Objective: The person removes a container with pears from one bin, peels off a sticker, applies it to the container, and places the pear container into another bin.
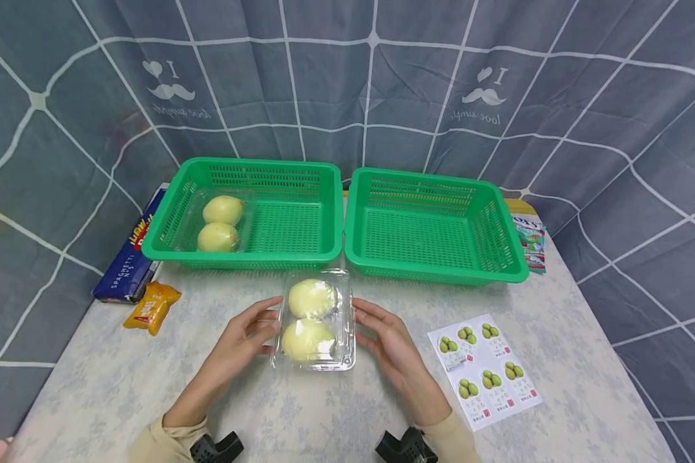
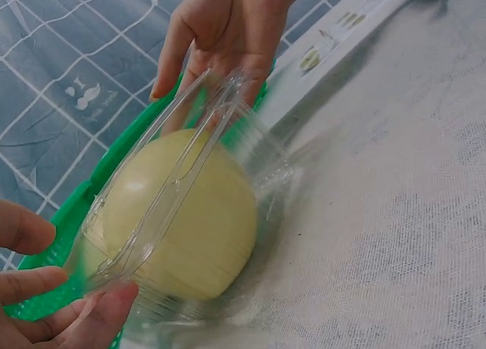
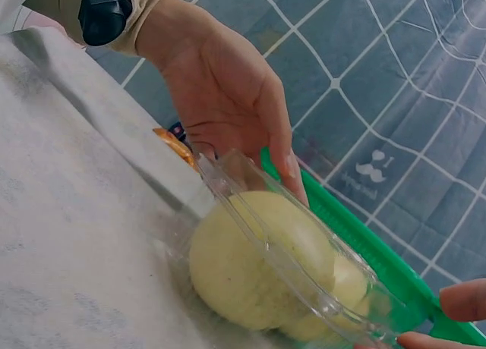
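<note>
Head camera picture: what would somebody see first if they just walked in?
Probably the clear plastic clamshell box with two pale yellow fruits, in the middle of the table between the left hand and right hand. Behind it sit two bright green baskets: the left basket holds another such box, the right basket holds nothing.

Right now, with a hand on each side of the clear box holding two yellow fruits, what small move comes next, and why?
Probably close both hands on the clear box and lift it. The left hand and right hand flank its sides with straight fingers, so no grip is set. One such box already sits in the left green basket, while the right green basket holds nothing, so either may receive it.
</note>
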`<state>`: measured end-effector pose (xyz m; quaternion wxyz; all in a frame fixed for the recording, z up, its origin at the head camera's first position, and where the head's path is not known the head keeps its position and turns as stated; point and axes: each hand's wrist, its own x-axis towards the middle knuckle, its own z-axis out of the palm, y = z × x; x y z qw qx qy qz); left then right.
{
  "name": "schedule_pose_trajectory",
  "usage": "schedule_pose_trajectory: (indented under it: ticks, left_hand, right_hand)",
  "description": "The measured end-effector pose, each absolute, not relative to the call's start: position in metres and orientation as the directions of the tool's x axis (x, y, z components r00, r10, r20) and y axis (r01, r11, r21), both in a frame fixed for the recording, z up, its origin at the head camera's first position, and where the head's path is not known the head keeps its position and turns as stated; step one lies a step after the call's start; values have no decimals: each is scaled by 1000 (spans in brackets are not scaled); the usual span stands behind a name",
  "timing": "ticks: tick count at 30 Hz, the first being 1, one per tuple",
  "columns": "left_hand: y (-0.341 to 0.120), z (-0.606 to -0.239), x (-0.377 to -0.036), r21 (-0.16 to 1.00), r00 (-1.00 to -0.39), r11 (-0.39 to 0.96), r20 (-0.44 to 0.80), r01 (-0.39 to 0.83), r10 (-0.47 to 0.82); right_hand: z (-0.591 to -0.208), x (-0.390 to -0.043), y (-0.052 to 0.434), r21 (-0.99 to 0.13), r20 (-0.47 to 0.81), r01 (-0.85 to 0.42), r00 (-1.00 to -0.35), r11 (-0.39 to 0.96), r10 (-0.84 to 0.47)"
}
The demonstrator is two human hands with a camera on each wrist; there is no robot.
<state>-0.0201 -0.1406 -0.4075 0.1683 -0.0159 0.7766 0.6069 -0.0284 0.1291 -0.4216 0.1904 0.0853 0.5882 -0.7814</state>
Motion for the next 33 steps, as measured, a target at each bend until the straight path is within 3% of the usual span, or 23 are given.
schedule_pose_trajectory:
  ticks: [33]
  left_hand:
    - [-135,-413,-29,937,-960,273,-257,-220,111]
  right_hand:
    - [-421,-41,127,-883,-341,389,-916,-262,-211]
